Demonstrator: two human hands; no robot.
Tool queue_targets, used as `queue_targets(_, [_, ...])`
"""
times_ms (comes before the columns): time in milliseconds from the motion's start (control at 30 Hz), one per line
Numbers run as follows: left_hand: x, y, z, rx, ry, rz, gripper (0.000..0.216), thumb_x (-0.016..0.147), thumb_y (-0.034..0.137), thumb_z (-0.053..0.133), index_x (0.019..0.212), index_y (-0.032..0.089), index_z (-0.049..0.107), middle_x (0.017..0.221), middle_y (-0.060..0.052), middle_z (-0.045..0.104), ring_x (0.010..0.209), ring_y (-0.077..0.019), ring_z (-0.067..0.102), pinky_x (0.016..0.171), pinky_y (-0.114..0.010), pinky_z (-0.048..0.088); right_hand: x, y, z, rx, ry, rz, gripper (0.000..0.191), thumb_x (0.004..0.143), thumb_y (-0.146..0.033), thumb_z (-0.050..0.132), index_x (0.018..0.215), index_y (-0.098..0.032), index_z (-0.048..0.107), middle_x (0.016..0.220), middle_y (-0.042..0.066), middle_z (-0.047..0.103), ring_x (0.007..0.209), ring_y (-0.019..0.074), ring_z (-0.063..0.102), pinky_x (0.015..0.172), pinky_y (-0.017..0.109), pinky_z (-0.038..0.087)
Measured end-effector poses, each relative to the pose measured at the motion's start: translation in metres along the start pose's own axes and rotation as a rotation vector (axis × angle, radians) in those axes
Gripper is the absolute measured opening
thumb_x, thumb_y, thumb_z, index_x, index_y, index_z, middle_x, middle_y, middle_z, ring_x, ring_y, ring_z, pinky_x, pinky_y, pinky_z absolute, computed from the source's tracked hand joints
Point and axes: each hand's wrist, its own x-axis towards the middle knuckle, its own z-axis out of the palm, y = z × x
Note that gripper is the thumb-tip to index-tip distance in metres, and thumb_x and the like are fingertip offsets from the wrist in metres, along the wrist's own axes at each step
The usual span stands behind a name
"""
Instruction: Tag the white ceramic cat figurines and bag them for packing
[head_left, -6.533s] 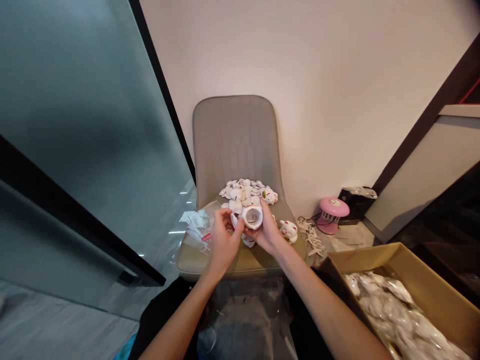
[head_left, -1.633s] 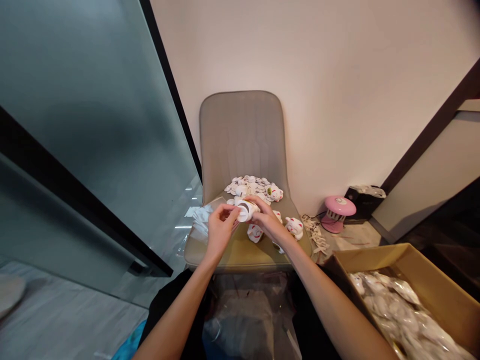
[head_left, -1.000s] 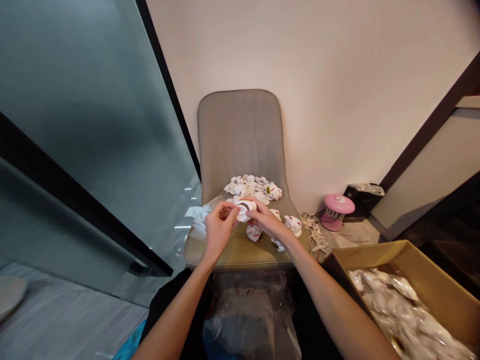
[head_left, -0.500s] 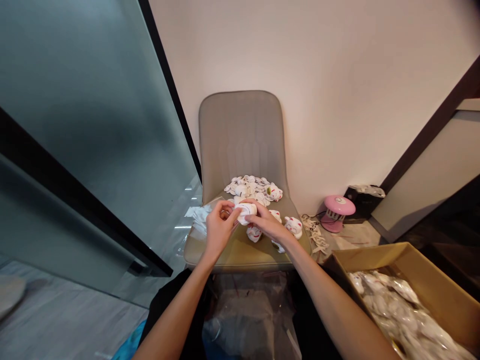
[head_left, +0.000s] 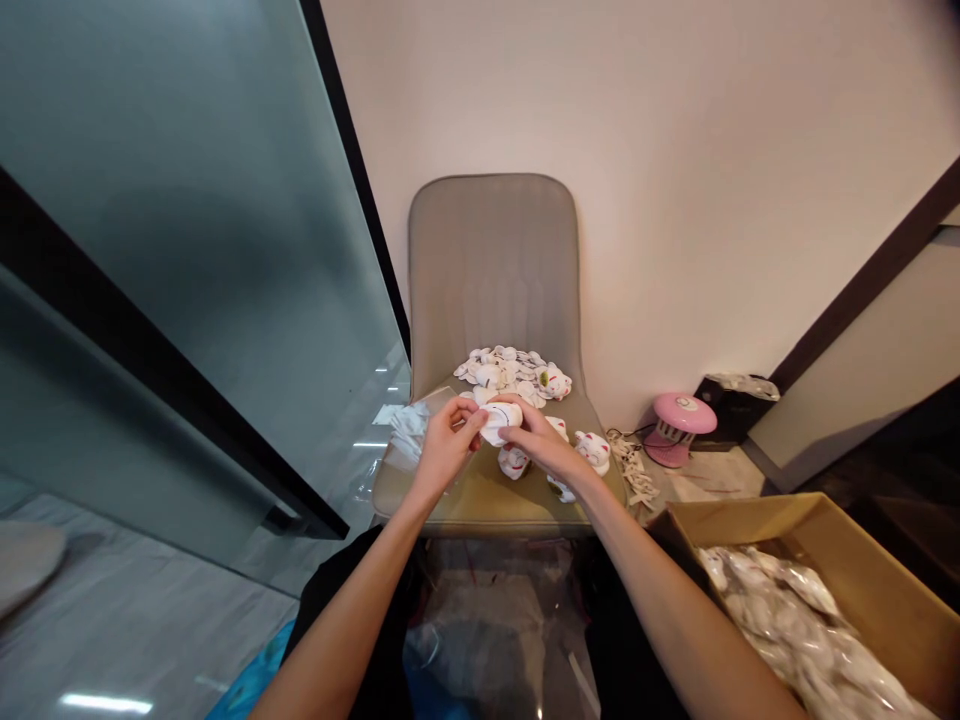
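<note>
Over the chair seat (head_left: 480,508), a white rounded figurine (head_left: 500,424) with a dark curved line on it is held between both hands. My left hand (head_left: 448,442) pinches at its left edge with thumb and fingers. My right hand (head_left: 541,440) wraps its right side, the thumb lying across the near face. Several white cat figurines (head_left: 592,453) with red marks sit on the seat around and below my right hand. Behind the hands lies a heap of flat white pieces (head_left: 499,368), with another cat figurine (head_left: 556,381) at its right end.
Pale strips and clear film (head_left: 405,432) lie at the seat's left. Right of the chair are white strips (head_left: 636,468), a pink lamp-like device (head_left: 679,425) and a black box (head_left: 739,405). A cardboard box (head_left: 825,515) holds wrapped white items. A glass panel (head_left: 187,250) stands left.
The view has shifted slightly. Both hands still hold the figurine, which is turned a little, and its dark line now sits nearer the right side.
</note>
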Motion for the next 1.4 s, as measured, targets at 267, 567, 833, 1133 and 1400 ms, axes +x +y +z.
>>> queue_targets(267, [-0.005,-0.003,0.004,-0.030,0.002,-0.016,0.023,0.086,0.041,0.064,0.088,0.019,0.056,0.062,0.005,0.053,0.051,-0.0082,0.051,0.051,-0.020,0.038,-0.003,0.000,-0.001,0.079,-0.039,0.031,0.049,0.075,-0.024,0.064,0.124,-0.028,0.059,0.107,0.002,0.061,0.090,0.0180,0.056,0.069,0.026,0.050])
queue_targets(567, [-0.013,0.000,0.012,-0.096,0.070,-0.002,0.024,0.085,0.041,0.064,0.086,0.021,0.049,0.064,0.006,0.052,0.049,-0.0080,0.048,0.048,-0.020,0.037,-0.007,-0.006,0.000,0.234,-0.124,0.081,0.051,0.073,-0.021,0.067,0.123,-0.029,0.056,0.100,0.000,0.060,0.085,0.0163,0.056,0.071,0.026,0.049])
queue_targets(833, [-0.022,0.009,0.017,0.012,0.138,0.081,0.024,0.085,0.039,0.066,0.088,0.021,0.050,0.066,0.006,0.049,0.053,-0.0080,0.046,0.052,-0.020,0.035,-0.007,-0.002,0.001,0.312,-0.151,0.089,0.045,0.074,-0.021,0.069,0.117,-0.029,0.059,0.093,-0.001,0.059,0.078,0.0138,0.054,0.067,0.024,0.047])
queue_targets(1133, [-0.031,0.022,0.017,0.552,0.156,0.383,0.012,0.089,0.027,0.063,0.099,0.022,0.069,0.080,0.002,0.055,0.059,-0.0089,0.048,0.061,-0.023,0.039,-0.003,-0.006,-0.005,0.239,-0.093,0.066,0.046,0.075,-0.018,0.068,0.118,-0.029,0.059,0.106,0.000,0.061,0.092,0.0162,0.057,0.077,0.026,0.048])
queue_targets(1400, [-0.031,0.012,0.010,0.831,0.166,0.389,0.014,0.090,0.027,0.063,0.100,0.024,0.070,0.095,-0.002,0.064,0.071,-0.0127,0.058,0.068,-0.026,0.042,-0.003,-0.004,-0.006,-0.069,-0.053,-0.030,0.048,0.076,-0.018,0.064,0.123,-0.029,0.059,0.113,0.000,0.061,0.100,0.0191,0.056,0.084,0.029,0.046])
